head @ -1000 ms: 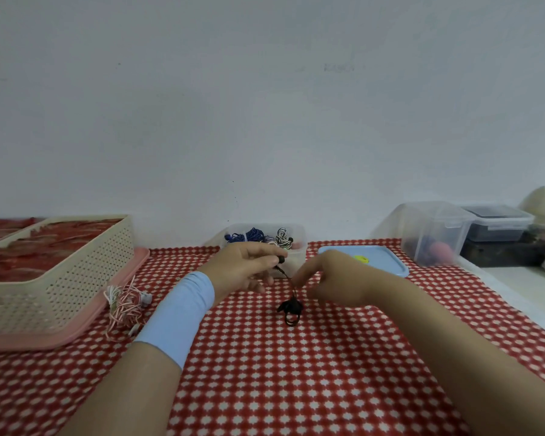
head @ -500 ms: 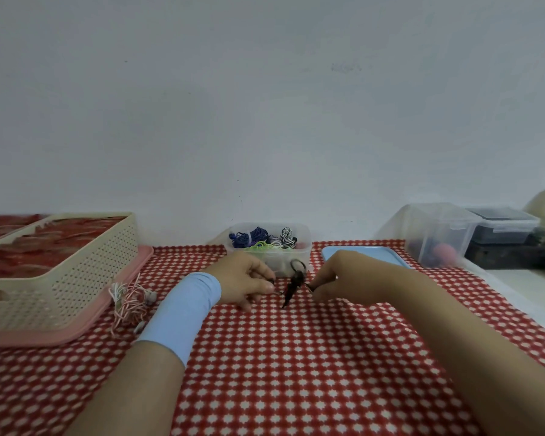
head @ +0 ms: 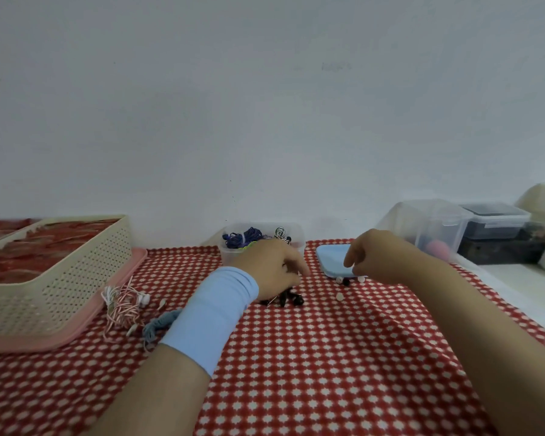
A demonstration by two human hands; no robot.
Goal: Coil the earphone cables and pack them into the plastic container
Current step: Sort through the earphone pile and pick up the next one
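some coils packed, at least three cables left out
the plastic container (head: 232, 259) holds blue, green and striped coils. the left hand (head: 272, 267) curls down onto the black earphones (head: 285, 298) on the tablecloth (head: 296, 357), near the container; i cannot tell if it pinches them. the right hand (head: 378, 259) hangs loosely curled over the blue lid (head: 331, 262), holding nothing. pink-white earphones (head: 123, 305) and a blue-grey cable (head: 158, 324) lie loose further left.

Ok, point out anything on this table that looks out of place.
Small loose pieces, seemingly ear tips, lie scattered on the cloth by the blue lid. The pink-and-white earphones beside the cream basket are a loose tangle, not coiled.
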